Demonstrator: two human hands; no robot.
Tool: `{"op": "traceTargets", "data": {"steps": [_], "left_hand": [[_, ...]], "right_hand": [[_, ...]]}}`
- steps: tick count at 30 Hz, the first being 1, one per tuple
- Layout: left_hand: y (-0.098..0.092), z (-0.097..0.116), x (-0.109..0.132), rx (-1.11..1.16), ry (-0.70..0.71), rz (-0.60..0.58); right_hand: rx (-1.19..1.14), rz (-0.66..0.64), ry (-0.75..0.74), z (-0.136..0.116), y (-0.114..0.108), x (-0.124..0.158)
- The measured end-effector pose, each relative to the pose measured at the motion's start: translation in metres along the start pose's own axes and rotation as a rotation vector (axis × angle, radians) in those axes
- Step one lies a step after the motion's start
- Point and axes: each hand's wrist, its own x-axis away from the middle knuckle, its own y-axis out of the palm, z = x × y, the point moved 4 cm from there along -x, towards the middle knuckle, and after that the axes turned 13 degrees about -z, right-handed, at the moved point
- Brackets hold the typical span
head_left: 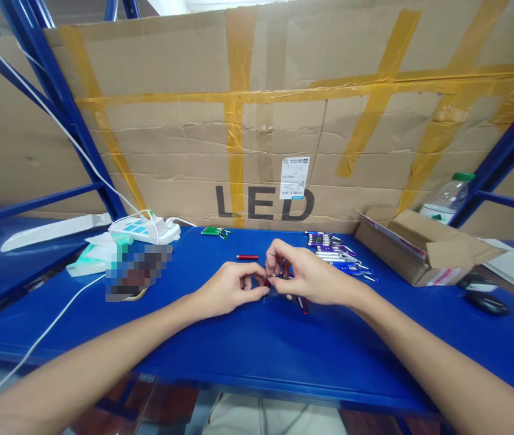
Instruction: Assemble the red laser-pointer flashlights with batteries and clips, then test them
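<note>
My left hand [232,289] and my right hand [305,275] meet over the middle of the blue table [257,344], both pinched on a small red keychain flashlight [270,283] held between their fingertips. Its red clip [303,305] hangs below my right hand onto the table. Much of the flashlight is hidden by my fingers. Another red flashlight [248,257] lies just behind my hands.
A row of purple and blue keychain flashlights [338,254] lies at the back right, with green ones [215,231] at the back middle. An open cardboard box [415,251], a plastic bottle [450,196], a white power strip [146,229], a black mouse [486,302] and a cardboard wall [261,121] surround the work area.
</note>
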Motion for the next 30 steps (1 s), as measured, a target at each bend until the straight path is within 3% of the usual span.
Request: {"op": "traceTargets", "data": {"steps": [19,25,30], "left_hand": [[-0.003,0.001,0.002,-0.192,0.048,0.032],[-0.004,-0.001,0.005,-0.249,0.088,0.053],[-0.004,0.003,0.007,-0.304,0.159,0.024]], "right_hand": [[0.111,-0.035,0.031,-0.010,-0.001,0.003],[0.099,-0.008,0.054,-0.005,-0.010,0.004],[0.174,-0.173,0.161,0.008,-0.013,0.006]]}}
